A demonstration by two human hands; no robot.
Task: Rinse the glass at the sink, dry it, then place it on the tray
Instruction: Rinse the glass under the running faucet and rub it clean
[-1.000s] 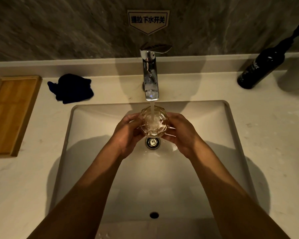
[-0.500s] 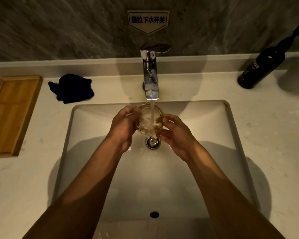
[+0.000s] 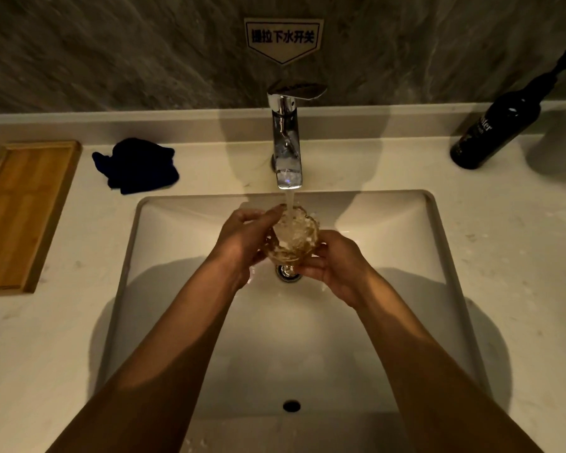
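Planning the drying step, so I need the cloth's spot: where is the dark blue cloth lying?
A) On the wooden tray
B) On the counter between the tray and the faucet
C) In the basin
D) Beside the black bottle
B: the dark blue cloth lies crumpled on the counter, right of the wooden tray and left of the faucet, touching neither.

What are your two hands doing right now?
Left hand: closed around the glass.
Right hand: closed on the glass too, from below.
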